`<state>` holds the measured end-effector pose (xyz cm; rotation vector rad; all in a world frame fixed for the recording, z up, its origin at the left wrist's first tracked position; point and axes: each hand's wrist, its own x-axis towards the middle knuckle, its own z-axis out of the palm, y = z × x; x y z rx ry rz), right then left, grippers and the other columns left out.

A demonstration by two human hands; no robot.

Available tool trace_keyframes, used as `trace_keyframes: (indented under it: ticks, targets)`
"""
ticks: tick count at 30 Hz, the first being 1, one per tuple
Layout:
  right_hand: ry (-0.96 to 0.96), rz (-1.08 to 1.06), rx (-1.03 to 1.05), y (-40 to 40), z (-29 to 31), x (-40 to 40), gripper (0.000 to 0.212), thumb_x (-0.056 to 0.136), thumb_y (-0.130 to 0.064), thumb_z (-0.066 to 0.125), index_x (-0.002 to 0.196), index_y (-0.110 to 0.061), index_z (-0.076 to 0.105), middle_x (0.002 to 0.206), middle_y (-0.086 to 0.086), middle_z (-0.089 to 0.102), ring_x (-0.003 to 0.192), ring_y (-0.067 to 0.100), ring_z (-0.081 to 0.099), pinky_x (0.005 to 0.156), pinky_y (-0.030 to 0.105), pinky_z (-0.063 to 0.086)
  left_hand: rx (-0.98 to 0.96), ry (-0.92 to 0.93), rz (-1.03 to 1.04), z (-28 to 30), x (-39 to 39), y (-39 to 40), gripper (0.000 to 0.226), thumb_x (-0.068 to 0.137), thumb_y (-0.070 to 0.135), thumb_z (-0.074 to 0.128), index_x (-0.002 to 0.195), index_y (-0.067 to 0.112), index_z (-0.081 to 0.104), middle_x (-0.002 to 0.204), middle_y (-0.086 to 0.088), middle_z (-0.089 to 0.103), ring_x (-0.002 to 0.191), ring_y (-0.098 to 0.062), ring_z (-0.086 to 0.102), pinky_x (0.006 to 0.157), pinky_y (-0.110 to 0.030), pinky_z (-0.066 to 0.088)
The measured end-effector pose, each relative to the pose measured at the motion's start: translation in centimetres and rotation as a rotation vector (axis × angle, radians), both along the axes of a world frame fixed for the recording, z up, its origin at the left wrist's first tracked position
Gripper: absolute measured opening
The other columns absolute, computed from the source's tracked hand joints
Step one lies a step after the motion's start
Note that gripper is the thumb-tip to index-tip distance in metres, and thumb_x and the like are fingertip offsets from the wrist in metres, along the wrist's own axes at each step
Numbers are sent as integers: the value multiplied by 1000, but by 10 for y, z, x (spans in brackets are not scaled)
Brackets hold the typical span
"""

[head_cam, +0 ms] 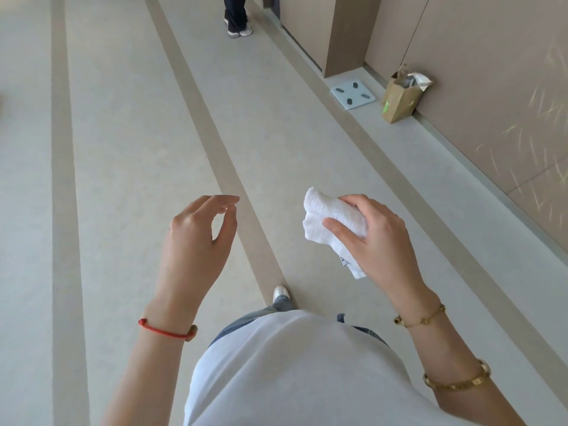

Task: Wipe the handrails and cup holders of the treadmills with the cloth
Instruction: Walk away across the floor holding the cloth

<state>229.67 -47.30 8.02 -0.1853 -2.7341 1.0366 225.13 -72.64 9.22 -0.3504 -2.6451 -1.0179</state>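
Note:
A folded white cloth (332,216) is gripped in my right hand (372,235), thumb across its front, held at waist height over the floor. One corner with a small label hangs below the palm. My left hand (199,235) hovers to the left of it, holding nothing, its fingers loosely curled with thumb and forefinger close together. No treadmill, handrail or cup holder is in view.
Grey floor (123,149) with darker stripes runs ahead. By the brown wall at the right stand a white bathroom scale (353,95) and a brown paper bag (401,99). Another person's legs (235,16) stand far ahead. My own shoe (281,292) shows below.

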Motion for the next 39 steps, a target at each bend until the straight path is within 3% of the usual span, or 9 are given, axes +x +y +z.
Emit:
trace_keyframes:
  ticks: [5,10,16,19,21,23,26,35,39]
  targets:
    - [0,-32,-25,13,4,-95,34,86,-55,61,106,-28,60,93,-11,66,88,16,60,80,41,50,-20,19,-40,7,-106,15,19,95,16,57,107,16,71,98,4,71,70,-1,57,74,-17,48]
    - [-30,-59,-32,32,0,-179,37,86,-55,60,108,-26,61,94,-9,66,88,17,61,80,42,49,-24,4,-67,2,-201,33,18,96,17,57,107,17,72,98,5,71,68,11,54,75,-3,40]
    - [-38,-67,-24,65,-14,-296,36,86,-54,61,107,-26,61,94,-9,67,88,19,61,79,42,49,-16,8,-79,-10,-321,68,18,96,16,58,107,16,71,98,4,71,64,16,52,74,-8,44]
    - [-35,-66,-20,91,-16,-358,35,86,-56,60,107,-28,60,93,-10,66,88,18,61,79,42,50,-4,11,-63,-11,-384,93,17,96,15,58,107,16,72,98,3,71,64,7,55,74,-23,51]
    - [-37,-57,-16,110,-14,-401,34,86,-57,59,106,-30,59,92,-12,65,87,16,60,78,42,50,11,8,-53,-8,-426,110,18,96,15,58,107,15,72,98,3,71,77,-2,63,74,-29,53]
    - [-38,-39,-3,130,-9,-445,33,86,-57,58,105,-31,59,91,-14,65,86,14,60,76,42,50,23,2,-35,-3,-466,127,18,96,15,57,107,14,72,99,3,71,86,-10,67,77,-29,54]
    - [-32,-3,13,154,-2,-511,31,86,-55,60,104,-29,59,89,-14,65,84,14,60,75,41,51,21,2,2,2,-522,146,18,96,14,58,107,14,72,99,3,71,86,-11,68,75,-28,54]
    - [-34,65,40,189,0,-691,31,87,-50,64,106,-26,61,90,-11,66,86,14,60,80,41,49,13,-14,67,-2,-682,179,19,96,17,57,108,16,72,98,4,71,78,-5,63,76,-22,51]
    - [-49,65,28,195,-12,-772,32,87,-50,64,105,-24,61,90,-10,67,86,17,61,80,42,50,-12,-2,50,-11,-768,187,19,95,14,58,107,13,72,99,3,71,68,7,56,71,-2,39]
